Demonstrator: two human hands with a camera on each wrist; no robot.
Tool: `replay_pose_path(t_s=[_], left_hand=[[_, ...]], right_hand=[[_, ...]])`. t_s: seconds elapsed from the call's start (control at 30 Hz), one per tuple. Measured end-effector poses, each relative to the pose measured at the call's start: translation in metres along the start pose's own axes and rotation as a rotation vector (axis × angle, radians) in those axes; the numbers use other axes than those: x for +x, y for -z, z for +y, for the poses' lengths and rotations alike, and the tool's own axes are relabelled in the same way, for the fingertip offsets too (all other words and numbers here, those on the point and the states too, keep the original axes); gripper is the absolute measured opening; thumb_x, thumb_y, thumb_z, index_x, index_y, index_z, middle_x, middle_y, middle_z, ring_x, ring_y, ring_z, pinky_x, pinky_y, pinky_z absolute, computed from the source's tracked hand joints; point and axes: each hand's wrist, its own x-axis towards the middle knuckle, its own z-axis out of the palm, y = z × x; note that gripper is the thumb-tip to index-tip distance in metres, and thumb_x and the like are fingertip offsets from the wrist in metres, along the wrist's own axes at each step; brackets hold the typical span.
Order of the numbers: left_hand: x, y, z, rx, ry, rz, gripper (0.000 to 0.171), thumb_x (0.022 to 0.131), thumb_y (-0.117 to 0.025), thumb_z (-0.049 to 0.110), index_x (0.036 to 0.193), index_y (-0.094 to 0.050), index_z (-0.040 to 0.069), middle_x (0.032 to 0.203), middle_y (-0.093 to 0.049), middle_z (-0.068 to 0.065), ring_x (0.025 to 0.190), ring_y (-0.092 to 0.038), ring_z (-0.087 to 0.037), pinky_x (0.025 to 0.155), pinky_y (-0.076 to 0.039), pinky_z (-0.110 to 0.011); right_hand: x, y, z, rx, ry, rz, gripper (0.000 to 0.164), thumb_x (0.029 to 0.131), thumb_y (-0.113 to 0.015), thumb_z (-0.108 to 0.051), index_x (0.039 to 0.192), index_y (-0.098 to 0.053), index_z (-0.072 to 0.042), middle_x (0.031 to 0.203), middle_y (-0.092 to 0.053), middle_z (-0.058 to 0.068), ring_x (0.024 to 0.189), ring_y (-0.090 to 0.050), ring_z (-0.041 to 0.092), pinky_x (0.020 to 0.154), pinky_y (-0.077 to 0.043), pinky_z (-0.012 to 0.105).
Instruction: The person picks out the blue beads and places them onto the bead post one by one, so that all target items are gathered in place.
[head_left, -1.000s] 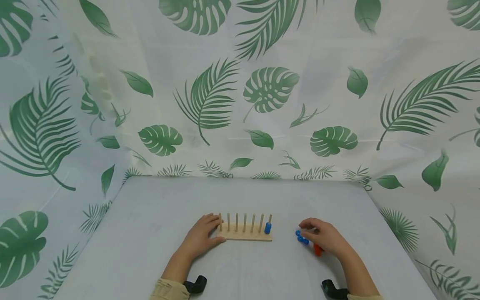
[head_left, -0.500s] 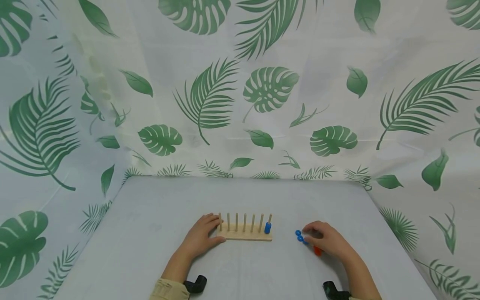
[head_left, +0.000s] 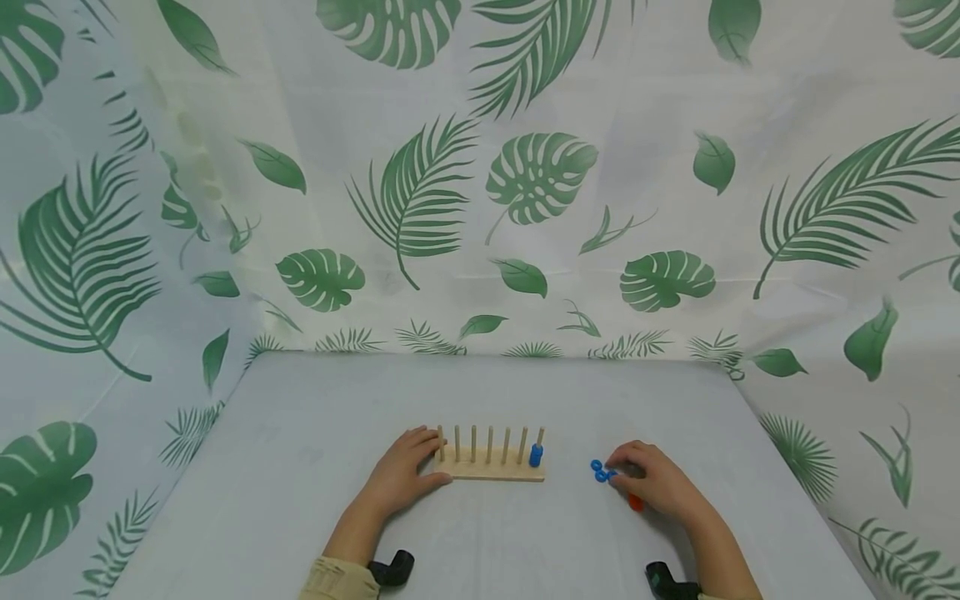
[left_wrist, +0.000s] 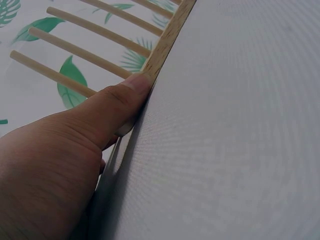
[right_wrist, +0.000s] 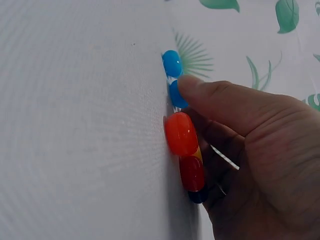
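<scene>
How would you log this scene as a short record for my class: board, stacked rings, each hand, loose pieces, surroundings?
Board: pale wooden peg board, seven upright pegs
Stack: glossy blue stacked rings on the rightmost peg in the head view; other six bare
Left: left hand grips the board's left end, thumb on its front edge
Right: right hand, thumb tip at a small blue ring; grip unclear
Loose: glossy orange-red rounded piece, dark red piece beside it
Table: white surface
Backdrop: white sheet, green leaf print

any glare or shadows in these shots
Right wrist: small glints on the orange ring and upper blue ring, dark shadow on the table near them; left wrist: dark shadow by the left hand; head: soft light, faint shadow beside the right forearm.
</scene>
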Motion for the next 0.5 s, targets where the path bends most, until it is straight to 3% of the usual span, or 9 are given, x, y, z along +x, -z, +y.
replay_pose_path(t_s=[0.23,0.5], left_hand=[[-0.0003,0.0012,0.0018,0.015,-0.024,0.018,0.067,0.086,-0.070,0.054,0.138,-0.059,0.013,0.145,-0.054,-0.005,0.142,-0.042,-0.031,0.122,-0.033,-0.048],[-0.0014,0.0028,0.0034,-0.013,-0.002,0.002,0.067,0.086,-0.070,0.052,0.139,-0.057,0.013,0.147,-0.053,-0.004,0.144,-0.040,-0.030,0.123,-0.031,-0.048]], right_hand=[[0.0016,-0.0018,0.0017,-0.004,-0.025,0.005,0.013,0.088,-0.075,-0.029,0.100,-0.070,-0.029,0.118,-0.062,-0.001,0.120,-0.055,0.030,0.104,-0.048,0.056],[0.0022,-0.0032,0.0036,-0.020,-0.026,0.023,0.011,0.087,-0.076,-0.028,0.096,-0.069,-0.029,0.117,-0.062,-0.002,0.118,-0.057,0.028,0.103,-0.049,0.055]])
